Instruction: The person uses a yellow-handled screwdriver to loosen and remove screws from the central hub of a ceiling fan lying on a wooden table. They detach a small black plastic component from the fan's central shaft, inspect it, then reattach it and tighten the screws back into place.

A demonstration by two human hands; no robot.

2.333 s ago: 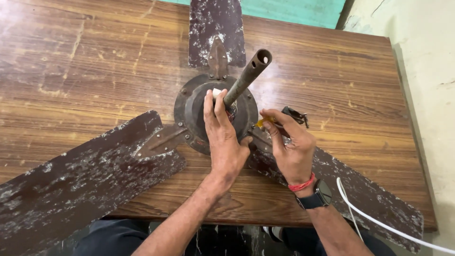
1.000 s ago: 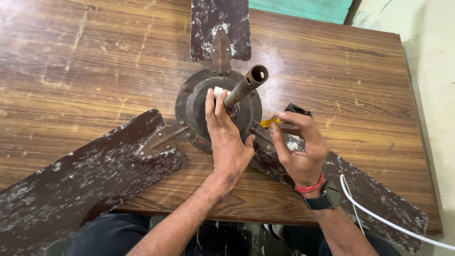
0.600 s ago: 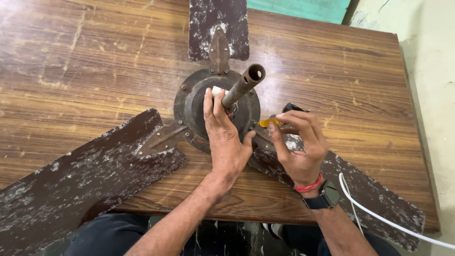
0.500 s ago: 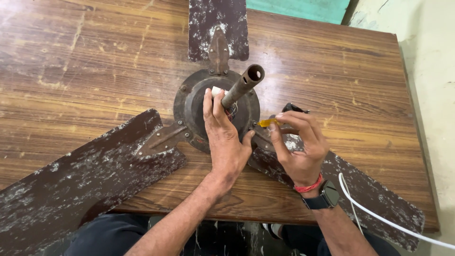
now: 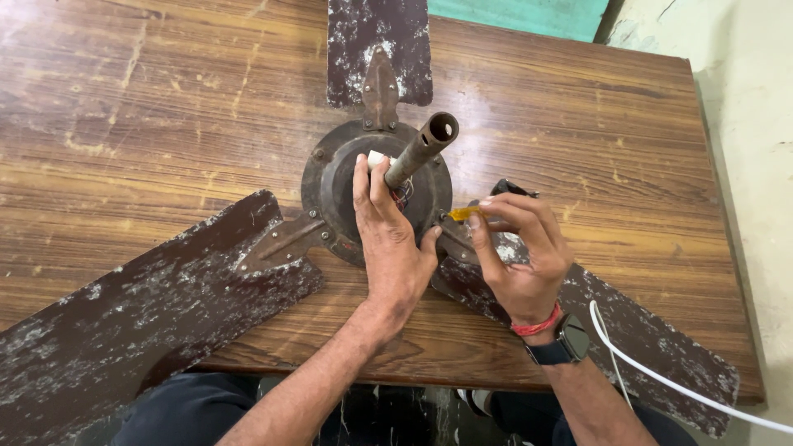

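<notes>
Left hand: we are pressing flat, fingers extended, gripping nothing, steadying the fan motor hub on the table.
Right hand: we are pinching a small yellow tool beside the hub, reaching its fasteners.

Under my left hand I see the ceiling fan's round, rusty motor hub, lying flat, its pipe rod tilting up just past my fingertips. Pinched in my right hand is a small yellow-handled tool, pointing toward the hub.
</notes>
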